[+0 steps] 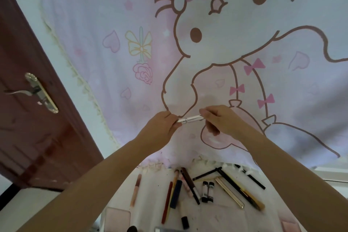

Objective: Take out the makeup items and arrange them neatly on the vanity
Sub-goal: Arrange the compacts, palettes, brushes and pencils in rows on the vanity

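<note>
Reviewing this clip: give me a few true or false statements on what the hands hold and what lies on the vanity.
1. Both hands pinch one slim white and silver pen-shaped tube. True: left hand, right hand.
2. The tube lies on the vanity. False: it is held up before the pink cartoon cloth.
3. Several pencils and tubes lie below the arms. True, such as the gold pencil.
4. The brown door is on the right. False: left.

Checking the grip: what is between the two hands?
In the head view, a slim silver makeup pen spans the gap, left hand pinching one end, right hand the other.
</note>
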`<state>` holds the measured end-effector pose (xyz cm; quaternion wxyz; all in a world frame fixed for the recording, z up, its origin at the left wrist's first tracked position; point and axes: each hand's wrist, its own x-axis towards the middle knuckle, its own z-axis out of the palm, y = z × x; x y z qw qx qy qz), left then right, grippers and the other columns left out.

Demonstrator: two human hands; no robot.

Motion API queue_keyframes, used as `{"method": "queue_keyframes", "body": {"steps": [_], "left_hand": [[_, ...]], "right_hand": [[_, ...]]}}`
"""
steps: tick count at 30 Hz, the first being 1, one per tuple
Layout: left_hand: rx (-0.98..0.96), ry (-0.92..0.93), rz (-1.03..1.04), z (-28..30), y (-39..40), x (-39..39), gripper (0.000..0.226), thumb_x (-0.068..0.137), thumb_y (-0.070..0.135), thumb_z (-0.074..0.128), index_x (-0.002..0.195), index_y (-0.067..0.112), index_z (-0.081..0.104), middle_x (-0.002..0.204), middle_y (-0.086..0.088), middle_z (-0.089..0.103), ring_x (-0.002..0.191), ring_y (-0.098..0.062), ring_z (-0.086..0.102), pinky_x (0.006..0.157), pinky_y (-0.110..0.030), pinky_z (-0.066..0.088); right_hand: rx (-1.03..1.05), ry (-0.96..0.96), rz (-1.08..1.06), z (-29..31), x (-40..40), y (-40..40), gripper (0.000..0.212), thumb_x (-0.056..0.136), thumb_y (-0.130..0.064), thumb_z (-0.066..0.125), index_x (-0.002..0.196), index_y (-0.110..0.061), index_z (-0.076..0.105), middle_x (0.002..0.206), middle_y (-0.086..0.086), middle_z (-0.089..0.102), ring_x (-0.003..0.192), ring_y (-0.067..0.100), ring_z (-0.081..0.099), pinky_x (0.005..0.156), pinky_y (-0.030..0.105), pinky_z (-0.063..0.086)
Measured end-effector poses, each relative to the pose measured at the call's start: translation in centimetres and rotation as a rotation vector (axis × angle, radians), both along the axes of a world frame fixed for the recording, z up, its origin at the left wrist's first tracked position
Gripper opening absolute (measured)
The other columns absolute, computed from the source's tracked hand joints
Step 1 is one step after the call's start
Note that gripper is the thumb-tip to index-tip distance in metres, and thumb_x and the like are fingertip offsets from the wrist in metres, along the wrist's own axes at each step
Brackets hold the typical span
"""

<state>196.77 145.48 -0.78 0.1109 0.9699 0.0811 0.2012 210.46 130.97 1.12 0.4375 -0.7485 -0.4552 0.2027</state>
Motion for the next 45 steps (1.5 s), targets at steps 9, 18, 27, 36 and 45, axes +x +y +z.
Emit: {"method": "queue_keyframes", "body": {"steps": [9,18,27,36,45], "left_hand": [[-0.025,0.034,0.083,-1.6,0.1,-0.4,0.03,0.097,0.024,0.039,0.097,0.001,0.059,0.08,0.0,0.043,0.074,-0.015,0.038,0.057,-0.012,0.029],[-0.049,0.112,0.158,-4.7,0.5,-2.3,0.044,0.089,0.038,0.043,0.079,0.002,0.067,0.063,-0.004,0.043,0.063,-0.02,0.044,0.053,-0.017,0.024],[-0.161,0.346,0.474,-10.3,4.7,-6.0,0.03,0.094,0.028,0.048,0.095,0.003,0.063,0.067,0.01,0.033,0.091,-0.024,0.053,0.069,-0.026,0.034],[-0.233,0.761,0.68,-17.9,11.3,-8.4,0.038,0.096,0.034,0.041,0.107,0.001,0.058,0.111,-0.015,0.062,0.105,-0.028,0.057,0.084,-0.032,0.043],[-0.39,0.901,0.546,-23.8,14.9,-10.3,0.034,0.092,0.03,0.051,0.109,0.002,0.059,0.114,-0.012,0.061,0.106,-0.025,0.058,0.085,-0.029,0.046]], "right_hand": [[0.054,0.151,0.083,-1.7,0.7,0.9,0.013,0.093,-0.021,0.048,0.095,-0.019,0.061,0.063,-0.006,0.062,0.05,0.002,0.058,0.058,0.021,0.051],[0.082,0.251,0.218,-5.4,0.3,2.6,0.038,0.084,0.0,0.058,0.089,-0.037,0.063,0.089,-0.004,0.064,0.085,0.016,0.059,0.084,0.031,0.051],[-0.07,0.25,0.128,-10.9,-1.4,5.0,0.026,0.09,-0.013,0.054,0.115,-0.01,0.06,0.106,-0.002,0.058,0.09,0.01,0.054,0.082,0.025,0.045],[-0.456,0.114,0.166,-18.6,-5.0,6.6,0.025,0.092,-0.017,0.051,0.114,-0.009,0.061,0.116,0.006,0.062,0.104,0.015,0.057,0.086,0.017,0.04],[-0.665,-0.328,0.262,-24.8,-10.4,14.6,0.037,0.094,-0.009,0.038,0.128,-0.016,0.05,0.131,0.005,0.048,0.121,0.021,0.045,0.1,0.027,0.034]]}}
